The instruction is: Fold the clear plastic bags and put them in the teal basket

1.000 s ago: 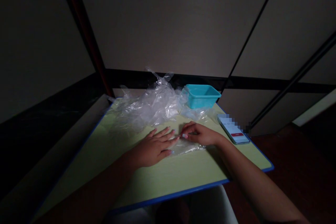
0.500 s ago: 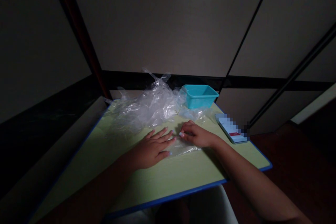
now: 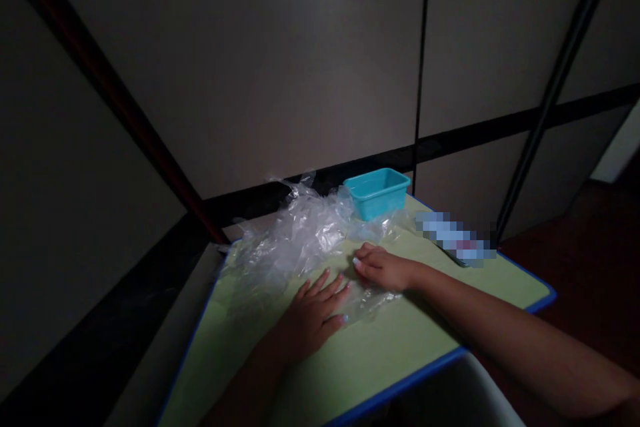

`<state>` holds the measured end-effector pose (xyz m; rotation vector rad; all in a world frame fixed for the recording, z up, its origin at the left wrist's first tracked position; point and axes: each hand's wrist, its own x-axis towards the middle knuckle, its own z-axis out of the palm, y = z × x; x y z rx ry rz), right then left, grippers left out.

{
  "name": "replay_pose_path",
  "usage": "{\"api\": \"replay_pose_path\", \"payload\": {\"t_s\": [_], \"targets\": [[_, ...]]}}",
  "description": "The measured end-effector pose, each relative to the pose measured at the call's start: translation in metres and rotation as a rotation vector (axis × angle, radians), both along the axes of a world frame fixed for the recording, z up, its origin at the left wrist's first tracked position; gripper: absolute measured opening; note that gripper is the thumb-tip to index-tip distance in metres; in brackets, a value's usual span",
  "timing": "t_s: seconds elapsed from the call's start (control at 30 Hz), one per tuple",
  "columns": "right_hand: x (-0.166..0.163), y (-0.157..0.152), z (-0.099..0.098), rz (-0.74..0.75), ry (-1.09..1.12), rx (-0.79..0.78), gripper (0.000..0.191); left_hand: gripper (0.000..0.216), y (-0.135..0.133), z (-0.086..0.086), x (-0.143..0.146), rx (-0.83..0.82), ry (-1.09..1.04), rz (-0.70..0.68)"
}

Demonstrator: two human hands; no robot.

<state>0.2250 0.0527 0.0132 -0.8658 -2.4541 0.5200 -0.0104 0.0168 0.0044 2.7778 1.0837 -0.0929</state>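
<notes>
My left hand [image 3: 315, 313] lies flat with its fingers stretched out on a small clear plastic bag [image 3: 367, 299] on the green table [image 3: 390, 353]. My right hand [image 3: 383, 268] rests just right of it, fingers curled in a pinch on the bag's far edge. Behind both hands is a crumpled heap of clear plastic bags [image 3: 295, 237].
A teal plastic tub [image 3: 377, 192] stands at the table's far edge, next to the heap. A phone [image 3: 457, 243] lies at the far right of the table. The table has a blue rim and dark wall panels stand close behind it.
The view has tilted and swung, so the table looks rotated. Both hands stay on the small bag, with the right hand's pinch held at its edge.
</notes>
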Motion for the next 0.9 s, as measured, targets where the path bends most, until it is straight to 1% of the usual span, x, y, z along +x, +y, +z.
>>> {"api": "replay_pose_path", "payload": {"t_s": [0.13,0.17,0.23,0.3,0.33,0.47,0.5,0.57,0.63,0.7,0.77,0.9], "targets": [[0.010,0.003,0.008,0.016,0.033,-0.086,0.069,0.049,0.001,0.003,0.001,-0.010,0.042,0.008],[0.013,0.003,0.010,0.005,0.025,-0.113,0.070,0.050,0.001,0.003,0.001,-0.012,0.048,0.009],[0.019,0.004,0.016,-0.072,-0.006,-0.162,0.072,0.050,0.002,0.004,0.001,-0.015,0.059,0.009],[0.027,0.005,0.022,-0.160,-0.023,-0.249,0.075,0.051,0.003,0.004,0.001,-0.012,0.064,0.008],[0.031,0.006,0.023,-0.179,-0.012,-0.306,0.076,0.051,0.003,0.004,0.001,-0.008,0.066,0.008],[0.043,0.011,0.025,-0.144,0.065,-0.491,0.077,0.051,0.004,0.004,0.000,0.008,0.073,0.008],[0.045,0.012,0.025,-0.141,0.051,-0.521,0.074,0.051,0.005,0.003,0.000,0.010,0.075,0.007],[0.047,0.014,0.024,-0.146,-0.017,-0.549,0.061,0.051,0.005,0.003,0.000,0.014,0.078,0.003],[0.048,0.015,0.022,-0.145,-0.065,-0.522,0.042,0.051,0.006,0.002,0.000,0.017,0.082,-0.003],[0.049,0.017,0.021,-0.148,-0.071,-0.473,0.027,0.052,0.006,0.002,0.000,0.025,0.084,-0.004],[0.050,0.019,0.020,-0.159,-0.090,-0.454,0.020,0.051,0.006,0.002,0.000,0.034,0.081,-0.002],[0.053,0.022,0.021,-0.204,-0.216,-0.465,0.015,0.051,0.005,0.003,0.000,0.026,0.074,-0.002]]}}
